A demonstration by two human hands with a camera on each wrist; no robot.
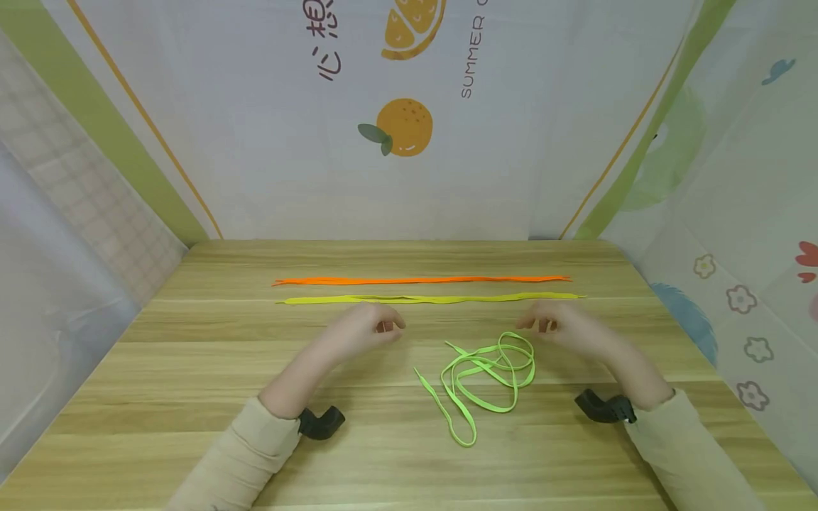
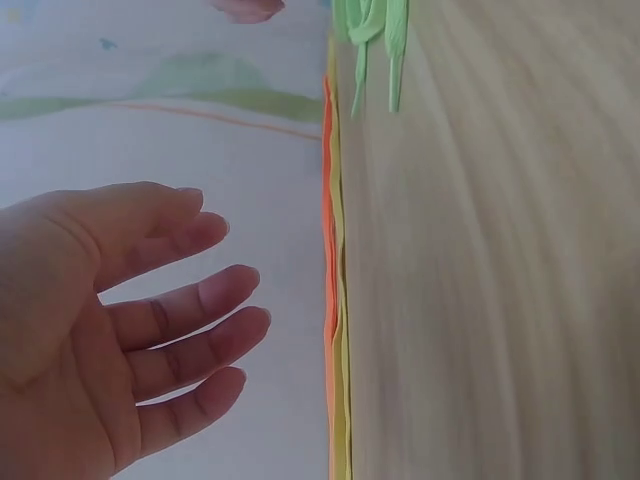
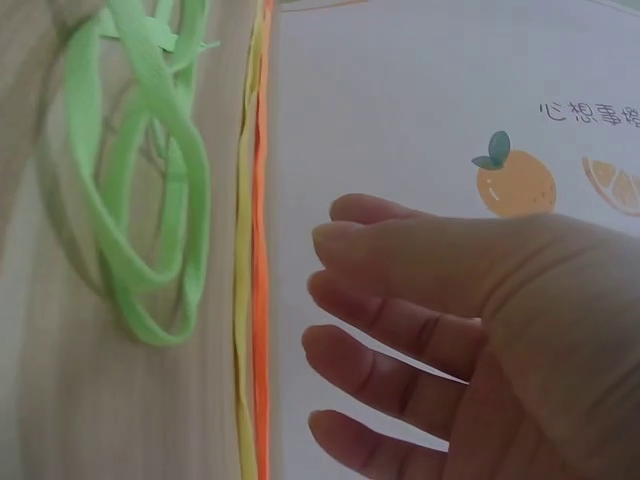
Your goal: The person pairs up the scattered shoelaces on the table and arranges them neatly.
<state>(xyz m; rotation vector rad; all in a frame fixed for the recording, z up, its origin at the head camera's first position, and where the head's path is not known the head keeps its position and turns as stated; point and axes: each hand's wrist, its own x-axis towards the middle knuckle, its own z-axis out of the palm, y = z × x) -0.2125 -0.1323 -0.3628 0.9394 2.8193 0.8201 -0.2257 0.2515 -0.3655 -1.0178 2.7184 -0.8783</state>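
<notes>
Green shoelace (image 1: 483, 362) lies between left grip (image 1: 366, 328) and right grip (image 1: 567, 326), nearer right.

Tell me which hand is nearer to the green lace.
Right. In the head view, the right hand is close by the upper right of the green lace; the left hand is farther off, to its upper left.

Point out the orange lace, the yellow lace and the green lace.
Orange lace (image 1: 422, 280): head view, mid-length.
Yellow lace (image 1: 441, 299): head view, mid-length.
Green lace (image 3: 196, 185): right wrist view, right side of a loop.
</notes>
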